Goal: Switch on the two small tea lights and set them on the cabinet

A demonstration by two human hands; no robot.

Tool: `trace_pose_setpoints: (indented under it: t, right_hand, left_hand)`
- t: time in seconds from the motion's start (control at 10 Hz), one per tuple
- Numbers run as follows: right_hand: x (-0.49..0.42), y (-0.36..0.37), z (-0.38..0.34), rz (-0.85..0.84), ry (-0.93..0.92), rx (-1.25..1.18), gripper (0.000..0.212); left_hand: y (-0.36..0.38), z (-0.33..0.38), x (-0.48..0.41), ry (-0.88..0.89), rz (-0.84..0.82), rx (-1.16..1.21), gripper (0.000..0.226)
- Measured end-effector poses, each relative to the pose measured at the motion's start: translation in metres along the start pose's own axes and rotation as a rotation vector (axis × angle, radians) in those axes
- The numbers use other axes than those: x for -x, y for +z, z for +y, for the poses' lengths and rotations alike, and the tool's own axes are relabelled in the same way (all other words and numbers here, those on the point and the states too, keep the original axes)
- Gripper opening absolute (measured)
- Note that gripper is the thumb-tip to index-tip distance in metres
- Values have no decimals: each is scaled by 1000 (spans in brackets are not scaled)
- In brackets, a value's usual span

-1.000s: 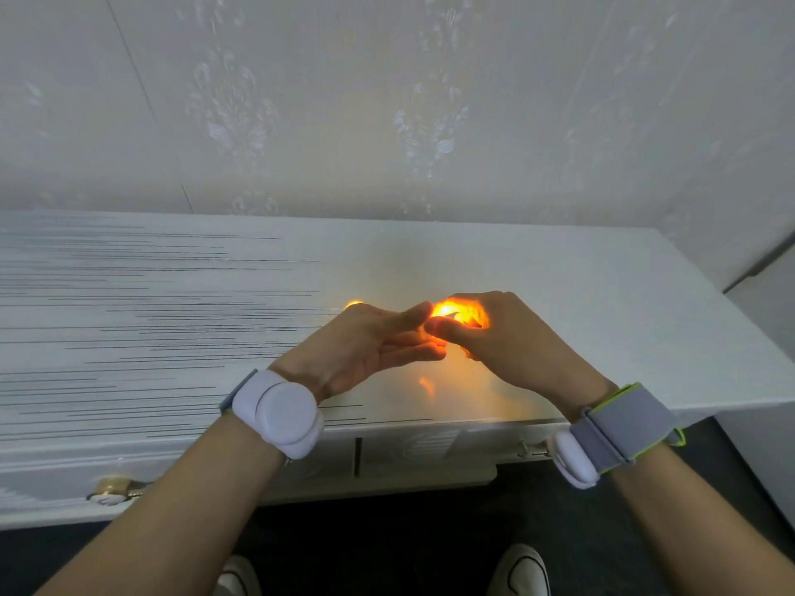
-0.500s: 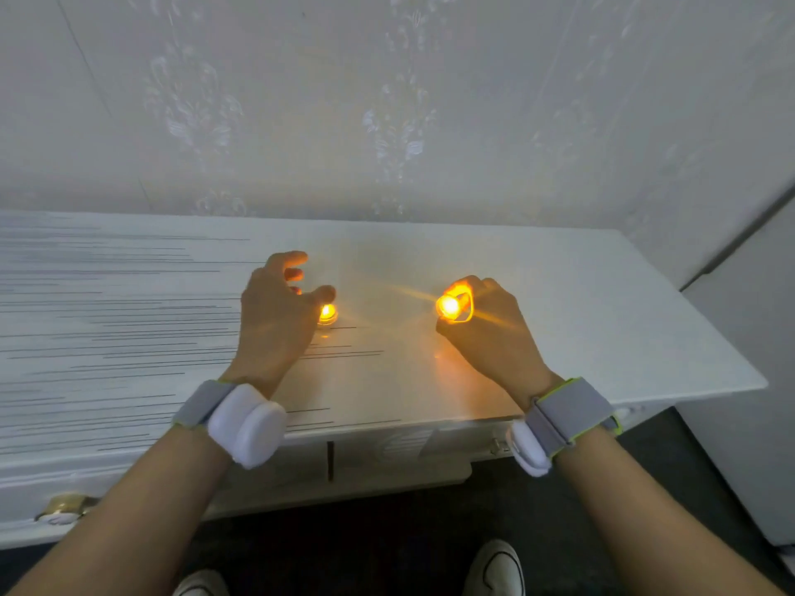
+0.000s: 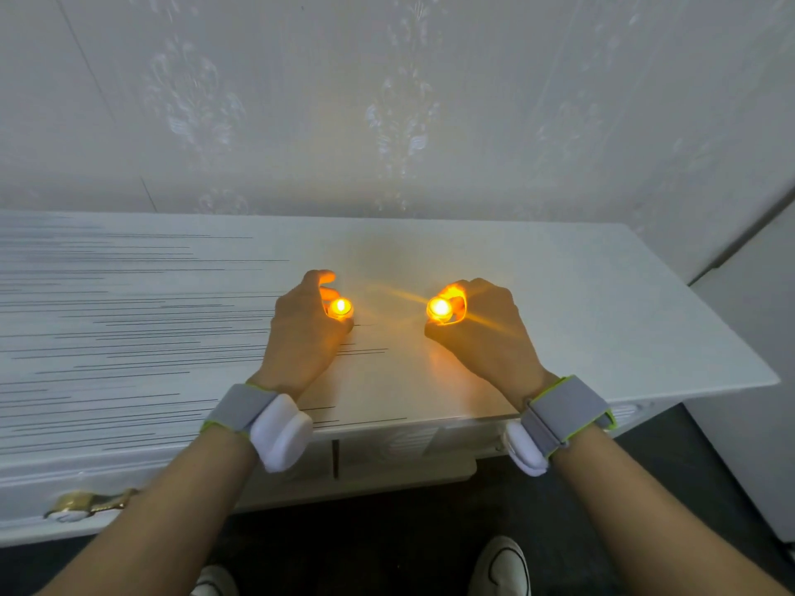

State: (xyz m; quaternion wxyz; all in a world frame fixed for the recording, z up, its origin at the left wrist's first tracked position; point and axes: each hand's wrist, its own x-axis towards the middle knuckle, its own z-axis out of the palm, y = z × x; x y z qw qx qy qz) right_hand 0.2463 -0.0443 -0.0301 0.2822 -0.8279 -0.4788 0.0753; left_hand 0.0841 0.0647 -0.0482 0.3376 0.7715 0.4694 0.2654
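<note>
Both tea lights are glowing low over the cabinet (image 3: 580,303): the left hand (image 3: 301,333) is pinching the left light (image 3: 340,308), the right hand (image 3: 482,329) is gripping the right light (image 3: 439,309). Whether either base is touching the top, I cannot tell; release looks next.

Hands (image 3: 303,333) (image 3: 482,333) grip 2 tea lights (image 3: 340,308) (image 3: 439,309) (both lit).

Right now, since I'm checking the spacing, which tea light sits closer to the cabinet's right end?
The tea light in the right hand, the brighter one; the other tea light, at the left hand, sits nearer the middle of the cabinet.
</note>
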Motion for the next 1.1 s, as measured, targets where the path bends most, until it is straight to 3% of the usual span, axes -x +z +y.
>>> trace_pose_setpoints:
  t: [0.2,0.6,0.8,0.9,1.1]
  right_hand:
    - [2,13,5,-126,-2,99,26]
    - [3,18,9,-144,-3,180,44]
    - [13,17,0,-123,18,250,68]
    - [17,12,-5,-162,48,219,79]
    - [27,-17,-21,-157,129,5,73]
  left_hand:
    - [2,1,1,67,9,-34,52]
    - [0,4,8,62,-77,-65,66]
    - [-4,3,16,18,-129,-22,73]
    - [-5,0,18,-11,-142,9,75]
    - [-33,9,26,-121,-173,77,72]
